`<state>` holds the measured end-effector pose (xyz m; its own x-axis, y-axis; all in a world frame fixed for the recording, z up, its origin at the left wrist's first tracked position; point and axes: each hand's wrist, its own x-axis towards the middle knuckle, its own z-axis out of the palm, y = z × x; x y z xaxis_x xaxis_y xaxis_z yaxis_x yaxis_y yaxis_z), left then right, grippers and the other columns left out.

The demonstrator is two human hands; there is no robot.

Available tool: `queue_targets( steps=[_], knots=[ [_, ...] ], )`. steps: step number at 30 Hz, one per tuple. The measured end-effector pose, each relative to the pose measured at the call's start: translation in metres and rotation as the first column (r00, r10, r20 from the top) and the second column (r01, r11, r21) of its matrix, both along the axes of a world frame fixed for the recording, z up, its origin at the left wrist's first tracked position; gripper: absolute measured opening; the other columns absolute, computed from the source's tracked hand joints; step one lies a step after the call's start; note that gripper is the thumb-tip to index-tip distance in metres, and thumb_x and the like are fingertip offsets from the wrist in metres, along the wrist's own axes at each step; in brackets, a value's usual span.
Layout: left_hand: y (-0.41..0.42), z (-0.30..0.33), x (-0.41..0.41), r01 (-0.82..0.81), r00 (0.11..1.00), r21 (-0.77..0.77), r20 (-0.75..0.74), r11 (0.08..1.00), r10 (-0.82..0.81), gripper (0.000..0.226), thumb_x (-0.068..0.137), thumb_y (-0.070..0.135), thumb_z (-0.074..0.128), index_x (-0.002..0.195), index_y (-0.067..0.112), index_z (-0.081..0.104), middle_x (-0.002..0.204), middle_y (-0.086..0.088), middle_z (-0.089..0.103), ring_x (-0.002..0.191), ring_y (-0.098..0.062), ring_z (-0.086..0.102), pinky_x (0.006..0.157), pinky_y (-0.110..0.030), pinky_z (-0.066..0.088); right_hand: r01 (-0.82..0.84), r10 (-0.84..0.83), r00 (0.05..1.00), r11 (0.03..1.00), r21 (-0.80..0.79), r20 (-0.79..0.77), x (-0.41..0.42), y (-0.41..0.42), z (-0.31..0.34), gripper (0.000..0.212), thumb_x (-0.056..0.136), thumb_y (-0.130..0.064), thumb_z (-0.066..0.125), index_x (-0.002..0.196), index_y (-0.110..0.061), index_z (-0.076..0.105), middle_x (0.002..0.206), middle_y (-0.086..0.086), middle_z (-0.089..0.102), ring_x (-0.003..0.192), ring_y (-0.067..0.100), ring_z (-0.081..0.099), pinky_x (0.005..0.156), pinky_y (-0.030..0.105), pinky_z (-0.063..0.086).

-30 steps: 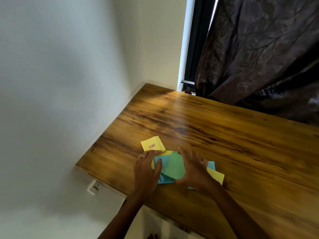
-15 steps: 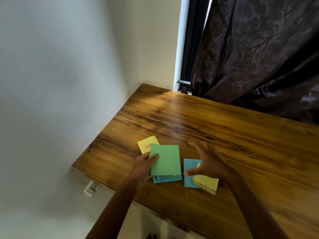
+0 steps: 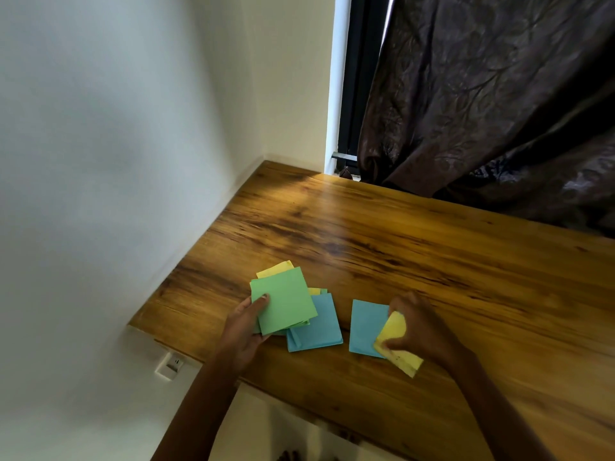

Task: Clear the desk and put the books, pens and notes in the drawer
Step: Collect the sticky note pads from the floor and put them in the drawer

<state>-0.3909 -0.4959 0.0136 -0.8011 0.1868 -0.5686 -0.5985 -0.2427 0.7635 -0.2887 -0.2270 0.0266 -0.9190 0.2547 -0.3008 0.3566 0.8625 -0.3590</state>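
Since a half-second ago, left hand (image 3: 244, 331) lifts green notes (image 3: 283, 302) | right hand (image 3: 421, 331) pinches yellow pad (image 3: 396, 344) | blue pad (image 3: 366, 326) flat on desk (image 3: 432, 261) between both hands, touching right, nearer it

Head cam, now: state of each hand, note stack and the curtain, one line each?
left hand: grips green notes
green notes: held, tilted over the pile
right hand: pinches yellow notes
yellow notes: bent, lifted
blue notes: flat on desk
curtain: drawn, bunched
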Motion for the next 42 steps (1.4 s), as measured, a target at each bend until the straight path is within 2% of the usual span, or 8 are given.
queue_targets(
  steps=[5, 10, 14, 18, 25, 32, 36, 42],
  knots=[
    [-0.010, -0.003, 0.003, -0.023, 1.000, -0.016, -0.002, 1.000, 0.023, 0.029, 0.094, 0.015, 0.052, 0.122, 0.008, 0.052, 0.098, -0.008, 0.063, 0.086, -0.019, 0.061, 0.060, -0.029, 0.054, 0.159, -0.164, 0.983, 0.985, -0.064, -0.077, 0.002, 0.028, 0.004, 0.026, 0.078, -0.020, 0.072, 0.070, -0.029, 0.049, 0.094, 0.000, 0.060, 0.089, 0.020, 0.056, 0.074, 0.033, 0.045],
    [-0.015, -0.005, 0.004, -0.028, 1.000, -0.024, -0.004, 0.999, 0.028, 0.031, 0.094, 0.016, 0.052, 0.124, 0.009, 0.052, 0.100, -0.009, 0.064, 0.087, -0.020, 0.061, 0.063, -0.031, 0.050, 0.179, -0.182, 0.983, 0.933, 0.313, -0.019, -0.003, 0.041, 0.012, 0.038, 0.081, -0.033, 0.068, 0.115, -0.026, 0.055, 0.132, 0.005, 0.046, 0.126, 0.027, 0.038, 0.099, 0.045, 0.034],
    [-0.015, -0.007, 0.005, -0.019, 1.000, -0.020, -0.003, 1.000, 0.019, 0.033, 0.094, 0.017, 0.052, 0.126, 0.008, 0.051, 0.101, -0.009, 0.064, 0.088, -0.020, 0.061, 0.059, -0.028, 0.053, -0.003, 0.002, 0.999, 0.999, 0.035, 0.043, -0.017, 0.005, 0.009, 0.073, 0.078, -0.039, 0.070, 0.140, -0.027, 0.034, 0.150, 0.004, 0.026, 0.139, 0.026, 0.020, 0.109, 0.043, 0.025],
    [-0.013, -0.007, 0.006, -0.020, 1.000, -0.012, 0.007, 1.000, 0.020, 0.033, 0.095, 0.017, 0.052, 0.127, 0.009, 0.050, 0.105, -0.011, 0.063, 0.090, -0.021, 0.061, 0.063, -0.032, 0.051, -0.067, 0.053, 0.982, 0.995, 0.072, 0.180, -0.023, -0.015, -0.006, 0.090, 0.069, -0.044, 0.076, 0.142, -0.025, 0.026, 0.150, 0.005, 0.022, 0.139, 0.028, 0.018, 0.110, 0.046, 0.027],
    [-0.006, -0.008, 0.011, -0.037, 0.999, 0.016, 0.020, 0.999, 0.037, 0.030, 0.095, 0.020, 0.053, 0.123, 0.011, 0.053, 0.102, -0.010, 0.065, 0.088, -0.023, 0.062, 0.063, -0.034, 0.051, 0.106, -0.096, 0.993, 0.979, -0.176, 0.061, -0.027, 0.004, 0.005, 0.024, 0.079, -0.027, 0.072, 0.093, -0.015, 0.056, 0.104, 0.009, 0.062, 0.092, 0.021, 0.059, 0.073, 0.034, 0.050],
    [0.004, -0.006, 0.020, 0.005, 1.000, 0.062, 0.024, 0.998, -0.007, 0.032, 0.096, 0.027, 0.048, 0.126, 0.015, 0.053, 0.117, -0.014, 0.063, 0.108, -0.030, 0.060, 0.082, -0.044, 0.053, 0.151, -0.401, 0.906, 0.608, -0.780, -0.137, -0.045, -0.039, 0.051, 0.016, 0.089, -0.010, 0.060, 0.104, -0.009, 0.060, 0.102, 0.008, 0.065, 0.089, 0.021, 0.064, 0.074, 0.033, 0.053],
    [0.011, -0.003, 0.023, 0.076, 0.997, 0.113, -0.030, 0.991, -0.073, 0.032, 0.097, 0.032, 0.043, 0.125, 0.019, 0.054, 0.120, -0.015, 0.062, 0.113, -0.032, 0.058, 0.089, -0.047, 0.049, 0.180, -0.394, 0.913, 0.616, -0.767, -0.102, -0.054, -0.086, 0.034, 0.020, 0.092, -0.009, 0.052, 0.111, -0.011, 0.058, 0.110, 0.005, 0.063, 0.093, 0.016, 0.061, 0.074, 0.030, 0.053],
    [0.013, -0.003, 0.029, 0.096, 0.990, 0.046, -0.112, 0.994, -0.091, 0.034, 0.098, 0.035, 0.037, 0.115, 0.014, 0.057, 0.091, -0.005, 0.073, 0.077, -0.018, 0.070, 0.061, -0.030, 0.057, 0.198, -0.337, 0.937, 0.727, -0.658, -0.091, -0.053, -0.126, 0.013, 0.042, 0.092, -0.012, 0.049, 0.133, -0.021, 0.046, 0.131, 0.003, 0.054, 0.110, 0.019, 0.056, 0.080, 0.030, 0.050]
  ],
)
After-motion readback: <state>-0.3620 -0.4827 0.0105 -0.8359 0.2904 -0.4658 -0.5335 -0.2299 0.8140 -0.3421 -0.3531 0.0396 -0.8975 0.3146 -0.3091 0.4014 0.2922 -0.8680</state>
